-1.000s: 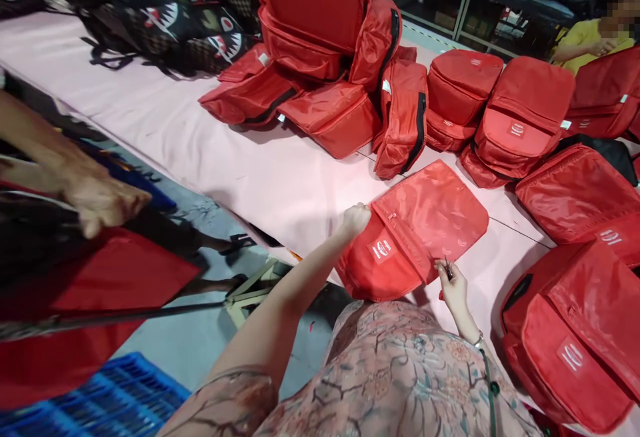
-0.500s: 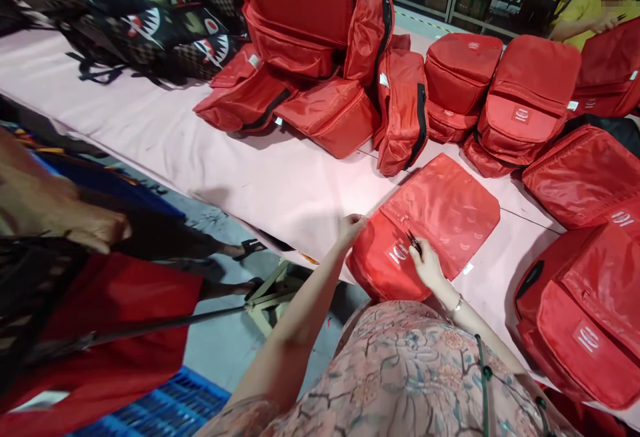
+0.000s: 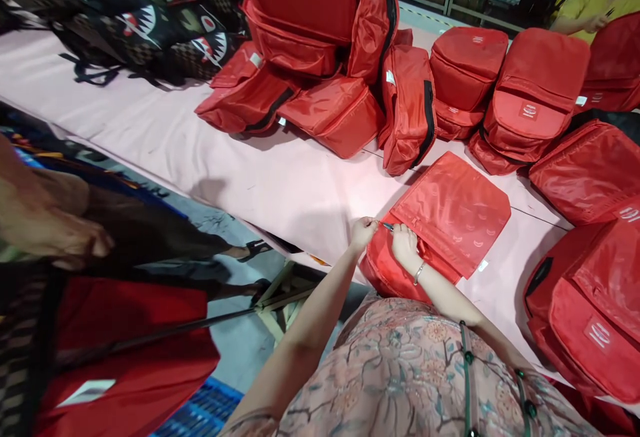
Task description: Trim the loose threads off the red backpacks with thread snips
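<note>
A flat red backpack (image 3: 450,217) lies at the near edge of the pink table (image 3: 260,177), right in front of me. My left hand (image 3: 363,232) pinches the bag's near left corner by the zipper. My right hand (image 3: 404,247) rests closed on the bag just beside it, holding a small dark tool, seemingly snips (image 3: 388,226), whose tip points at my left fingers. The bag's front pocket hangs slightly over the table's edge.
Several red backpacks (image 3: 320,17) are piled at the back and along the right (image 3: 590,317). Black shark-print bags (image 3: 135,17) lie at the back left. Another person's hand (image 3: 65,237) holds red fabric at the left. A person in yellow (image 3: 590,3) works at the far right. A blue crate (image 3: 200,413) stands on the floor.
My right hand moved left across the bag, from its right edge to the near left corner, meeting my left hand. The other person's hand at the left dropped slightly.
</note>
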